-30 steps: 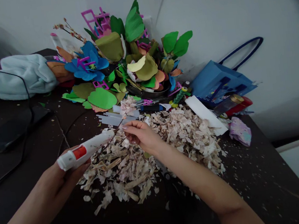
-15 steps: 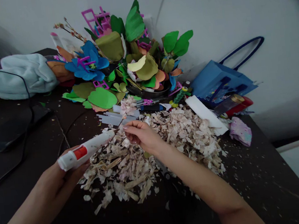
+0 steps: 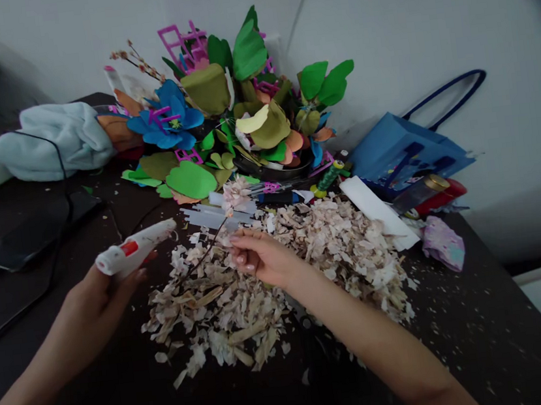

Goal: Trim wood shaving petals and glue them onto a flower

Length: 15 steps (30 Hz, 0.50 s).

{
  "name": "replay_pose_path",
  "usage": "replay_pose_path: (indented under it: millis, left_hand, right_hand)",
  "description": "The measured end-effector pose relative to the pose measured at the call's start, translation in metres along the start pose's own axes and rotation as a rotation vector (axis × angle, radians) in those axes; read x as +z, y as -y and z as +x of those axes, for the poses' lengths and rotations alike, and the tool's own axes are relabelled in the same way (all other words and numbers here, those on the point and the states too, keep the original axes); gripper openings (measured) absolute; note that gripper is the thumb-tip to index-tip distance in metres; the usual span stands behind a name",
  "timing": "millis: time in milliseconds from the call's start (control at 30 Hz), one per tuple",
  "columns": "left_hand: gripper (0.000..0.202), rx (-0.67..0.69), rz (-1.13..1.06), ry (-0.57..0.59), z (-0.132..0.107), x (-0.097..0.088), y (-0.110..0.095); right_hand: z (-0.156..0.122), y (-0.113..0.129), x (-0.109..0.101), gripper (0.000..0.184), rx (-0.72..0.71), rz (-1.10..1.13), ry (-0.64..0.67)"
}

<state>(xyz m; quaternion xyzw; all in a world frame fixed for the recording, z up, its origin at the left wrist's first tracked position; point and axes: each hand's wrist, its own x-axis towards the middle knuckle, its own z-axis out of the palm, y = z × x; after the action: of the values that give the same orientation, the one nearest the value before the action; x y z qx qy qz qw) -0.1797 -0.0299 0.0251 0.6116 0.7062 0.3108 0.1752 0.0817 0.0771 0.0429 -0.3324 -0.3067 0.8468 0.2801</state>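
A white hot glue gun (image 3: 133, 249) with a red patch lies in the left hand (image 3: 86, 310), fingers curled around it. Its long axis slants up and right, the slimmer end toward a pale pink flower (image 3: 236, 193) on a thin dark stem (image 3: 205, 251). The curled right hand (image 3: 262, 259) sits just beside that stem, above pale wood shavings (image 3: 206, 319); whether it grips, I cannot tell.

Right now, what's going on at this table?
A person's left hand grips a white hot glue gun, while the right hand is at a thin stem topped by a pale flower. Both are above a heap of wood shavings. Colourful cut-out flowers and leaves are piled behind on the dark table.
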Motion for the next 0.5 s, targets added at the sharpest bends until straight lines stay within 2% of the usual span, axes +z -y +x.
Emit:
replay_pose_path:
  millis: [133, 267, 400, 500]
  left_hand:
    - [0.047, -0.106, 0.091, -0.055, 0.013, 0.001, 0.022]
    - [0.034, -0.07, 0.172, -0.057, 0.017, 0.005, 0.035]
    - [0.038, -0.101, 0.23, -0.062, 0.018, 0.009, 0.034]
    - [0.051, -0.169, 0.262, -0.102, 0.019, 0.012, 0.034]
  right_hand:
    - [-0.011, -0.001, -0.009, 0.022, 0.012, 0.019, -0.009]
    - [-0.022, -0.001, -0.025, 0.022, -0.009, 0.021, -0.075]
    - [-0.031, 0.001, -0.039, 0.023, -0.029, 0.02, -0.109]
    - [-0.034, 0.004, -0.047, 0.024, -0.039, 0.018, -0.128]
